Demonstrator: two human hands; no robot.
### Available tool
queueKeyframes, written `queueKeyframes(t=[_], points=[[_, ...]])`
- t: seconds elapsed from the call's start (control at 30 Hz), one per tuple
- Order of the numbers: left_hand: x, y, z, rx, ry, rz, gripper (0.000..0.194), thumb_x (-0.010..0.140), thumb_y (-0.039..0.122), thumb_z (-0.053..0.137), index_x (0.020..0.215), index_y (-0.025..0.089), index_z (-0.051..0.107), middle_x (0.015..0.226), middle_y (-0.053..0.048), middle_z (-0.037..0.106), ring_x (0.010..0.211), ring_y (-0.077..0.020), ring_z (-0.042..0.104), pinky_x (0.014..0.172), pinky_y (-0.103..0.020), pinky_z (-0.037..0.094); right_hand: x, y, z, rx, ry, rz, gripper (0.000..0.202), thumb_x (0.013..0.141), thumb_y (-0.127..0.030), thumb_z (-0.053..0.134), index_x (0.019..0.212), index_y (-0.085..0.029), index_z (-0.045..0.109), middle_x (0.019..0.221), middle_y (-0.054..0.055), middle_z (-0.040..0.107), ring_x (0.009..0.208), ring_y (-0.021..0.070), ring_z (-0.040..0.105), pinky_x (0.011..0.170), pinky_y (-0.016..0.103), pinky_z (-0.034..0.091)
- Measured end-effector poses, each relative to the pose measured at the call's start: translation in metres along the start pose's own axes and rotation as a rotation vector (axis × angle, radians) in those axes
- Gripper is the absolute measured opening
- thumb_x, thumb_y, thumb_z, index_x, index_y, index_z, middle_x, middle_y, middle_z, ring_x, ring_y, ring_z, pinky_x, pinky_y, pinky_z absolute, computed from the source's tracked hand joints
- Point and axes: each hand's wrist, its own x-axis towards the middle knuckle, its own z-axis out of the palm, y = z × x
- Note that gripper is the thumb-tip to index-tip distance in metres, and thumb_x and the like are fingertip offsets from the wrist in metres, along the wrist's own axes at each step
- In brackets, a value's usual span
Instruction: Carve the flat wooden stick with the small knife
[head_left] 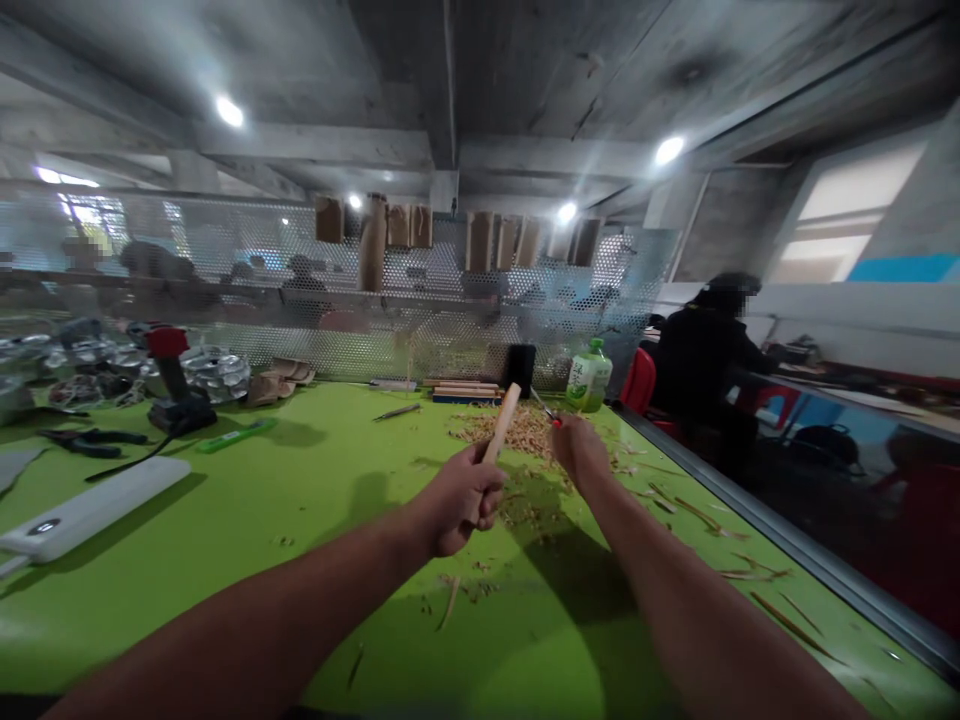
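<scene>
My left hand [465, 495] is wrapped round the lower part of a flat pale wooden stick [503, 422], which slants up and away from me. To its right my right hand [581, 450] grips a knife [553, 417] by its red handle; its thin blade points up and to the left, apart from the stick. Most of the handle is hidden inside the fist. Beneath and beyond both hands lies a heap of wood shavings [525, 430] on the green table [292, 560].
At the back stand a green-capped bottle [589, 378], a black upright object [520, 368] and stacked wooden strips [465, 390]. On the left are a red-and-black power drill [176, 380], pliers [94, 440], a green tool [236, 435] and a white power bank-like bar [97, 510]. A person [709, 350] sits at right.
</scene>
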Motion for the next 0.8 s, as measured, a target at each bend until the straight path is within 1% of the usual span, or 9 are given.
queueKeyframes(t=[0.07,0.13,0.23,0.3,0.43,0.5,0.63,0.7,0.8], points=[[0.006,0.0,-0.006,-0.055,0.054,0.009,0.044,0.068,0.01,0.056,0.111,0.018,0.045,0.06,0.008,0.04,0.04,-0.0027,0.031,0.037,-0.016,0.018,-0.002,-0.003,0.001,0.029,0.008,0.009,0.038,0.09,-0.026,0.037,0.112,-0.019,0.067,0.093,0.012,0.07,0.08,0.0214,0.064,0.062,0.027,0.038],[0.013,0.001,-0.013,-0.09,0.099,0.026,0.039,0.066,0.009,0.055,0.102,0.019,0.045,0.058,0.009,0.038,0.04,-0.003,0.031,0.036,-0.015,0.018,-0.01,-0.013,0.003,0.056,0.023,-0.038,0.037,0.089,-0.03,0.041,0.114,-0.022,0.067,0.093,0.011,0.07,0.081,0.022,0.064,0.062,0.027,0.037],[0.019,0.003,-0.019,-0.103,0.124,0.061,0.034,0.065,0.011,0.055,0.096,0.02,0.044,0.057,0.01,0.037,0.04,-0.0036,0.033,0.036,-0.015,0.019,-0.029,-0.033,0.008,0.066,0.025,-0.22,0.033,0.088,-0.028,0.043,0.109,-0.026,0.068,0.093,0.007,0.071,0.08,0.0204,0.064,0.062,0.025,0.035],[0.021,0.004,-0.02,-0.101,0.121,0.072,0.033,0.064,0.012,0.056,0.093,0.021,0.044,0.056,0.01,0.037,0.039,-0.0037,0.033,0.036,-0.015,0.019,-0.041,-0.044,0.01,0.049,-0.002,-0.337,0.031,0.088,-0.027,0.043,0.106,-0.026,0.068,0.092,0.006,0.071,0.077,0.0183,0.063,0.061,0.024,0.033],[0.022,0.002,-0.02,-0.095,0.126,0.095,0.029,0.062,0.012,0.057,0.086,0.021,0.044,0.054,0.01,0.037,0.039,-0.0035,0.032,0.037,-0.016,0.019,-0.055,-0.053,0.011,0.03,-0.061,-0.45,0.029,0.088,-0.026,0.043,0.105,-0.026,0.066,0.088,0.005,0.071,0.074,0.0162,0.061,0.061,0.024,0.031],[0.024,0.001,-0.02,-0.091,0.123,0.094,0.028,0.061,0.013,0.057,0.084,0.021,0.043,0.054,0.01,0.038,0.038,-0.0035,0.032,0.037,-0.016,0.019,-0.056,-0.054,0.009,0.004,-0.061,-0.464,0.028,0.087,-0.024,0.044,0.104,-0.026,0.066,0.089,0.004,0.071,0.075,0.0163,0.062,0.06,0.024,0.03],[0.025,0.0,-0.02,-0.059,0.117,0.092,0.028,0.06,0.015,0.058,0.081,0.022,0.041,0.053,0.01,0.038,0.038,-0.0038,0.033,0.036,-0.016,0.017,-0.055,-0.054,0.004,-0.084,-0.064,-0.43,0.024,0.087,-0.024,0.043,0.095,-0.024,0.066,0.087,0.005,0.071,0.075,0.0165,0.062,0.059,0.025,0.029],[0.024,0.001,-0.018,-0.043,0.119,0.085,0.029,0.059,0.014,0.057,0.082,0.022,0.041,0.053,0.01,0.037,0.037,-0.0036,0.032,0.036,-0.016,0.015,-0.054,-0.054,0.003,-0.092,-0.053,-0.427,0.022,0.087,-0.025,0.043,0.091,-0.022,0.065,0.086,0.006,0.071,0.075,0.0166,0.061,0.058,0.025,0.028],[0.022,0.003,-0.016,-0.014,0.133,0.058,0.032,0.059,0.013,0.056,0.086,0.023,0.042,0.054,0.011,0.034,0.036,-0.0029,0.03,0.036,-0.016,0.012,-0.051,-0.053,0.002,-0.098,-0.052,-0.435,0.021,0.087,-0.025,0.044,0.092,-0.021,0.064,0.087,0.007,0.07,0.073,0.0172,0.06,0.059,0.025,0.028]])
